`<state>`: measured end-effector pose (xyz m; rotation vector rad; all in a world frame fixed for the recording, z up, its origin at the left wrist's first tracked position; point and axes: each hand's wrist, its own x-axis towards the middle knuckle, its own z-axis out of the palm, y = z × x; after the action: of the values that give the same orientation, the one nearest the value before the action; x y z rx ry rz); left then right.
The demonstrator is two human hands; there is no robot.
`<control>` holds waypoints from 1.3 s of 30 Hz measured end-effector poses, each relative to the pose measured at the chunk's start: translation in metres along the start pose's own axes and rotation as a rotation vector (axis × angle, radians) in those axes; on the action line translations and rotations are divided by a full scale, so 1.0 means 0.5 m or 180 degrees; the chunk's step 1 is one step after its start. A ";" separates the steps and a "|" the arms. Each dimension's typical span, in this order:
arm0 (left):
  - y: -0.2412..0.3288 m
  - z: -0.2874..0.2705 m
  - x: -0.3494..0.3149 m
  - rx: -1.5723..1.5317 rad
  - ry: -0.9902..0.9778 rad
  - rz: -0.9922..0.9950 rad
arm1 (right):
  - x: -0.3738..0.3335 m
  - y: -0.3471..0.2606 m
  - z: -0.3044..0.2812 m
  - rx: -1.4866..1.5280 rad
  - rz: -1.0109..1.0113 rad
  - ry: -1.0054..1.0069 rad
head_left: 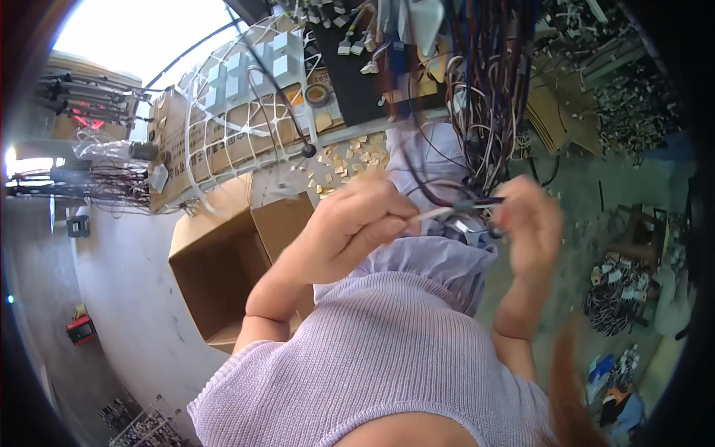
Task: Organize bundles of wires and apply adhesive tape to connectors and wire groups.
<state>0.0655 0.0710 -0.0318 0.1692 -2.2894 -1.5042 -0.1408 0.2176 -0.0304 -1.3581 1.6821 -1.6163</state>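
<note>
A person in a ribbed lavender knit top (pixel 372 335) works electrical wires with two bare hands above the lap. The left hand (pixel 363 217), its fingers curled, pinches a pale, thin strand (pixel 433 213) between thumb and fingertips. The right hand (pixel 527 216), blurred, has its fingertips drawn together on a group of dark wires (pixel 488 200); the exact hold is too smeared to read. The strand and the wires lie between the two hands, meeting near a small grey piece (pixel 463 205) over ruffled lavender fabric (pixel 428 257). Just beyond, a thick bundle of multicolored wires (pixel 488 82) hangs from above, near the right hand. To the person's left, an open cardboard box (pixel 287 223) stands on the floor near the left forearm, beside a white grid rack (pixel 197 141) bearing grey-blue boxes (pixel 283 59). A roll of tape (pixel 317 94) lies near the rack, with tan scraps (pixel 344 162) scattered below it. At right, heaped dark cables (pixel 612 309) lie on the floor.
</note>
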 end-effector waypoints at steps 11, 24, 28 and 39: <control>0.015 -0.118 -0.075 -0.2509 0.0607 -0.0323 | 0.087 0.095 -0.227 -0.2217 -0.0509 0.2893; -0.075 0.064 -0.034 0.1227 -0.0139 -0.0982 | 0.002 0.031 0.102 -0.1990 -0.1585 -0.1032; -0.085 0.020 -0.070 0.0801 0.0314 -0.1075 | 0.031 0.064 0.143 -0.2406 -0.0447 -0.1889; -0.243 -0.270 -0.021 0.0339 0.1530 -0.2224 | 0.048 0.159 0.235 0.0251 0.0912 -0.2315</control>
<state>0.1139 -0.0918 -0.0977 1.3174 -1.9882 -1.4076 -0.0792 0.1259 -0.1226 -1.3607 1.2717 -0.8600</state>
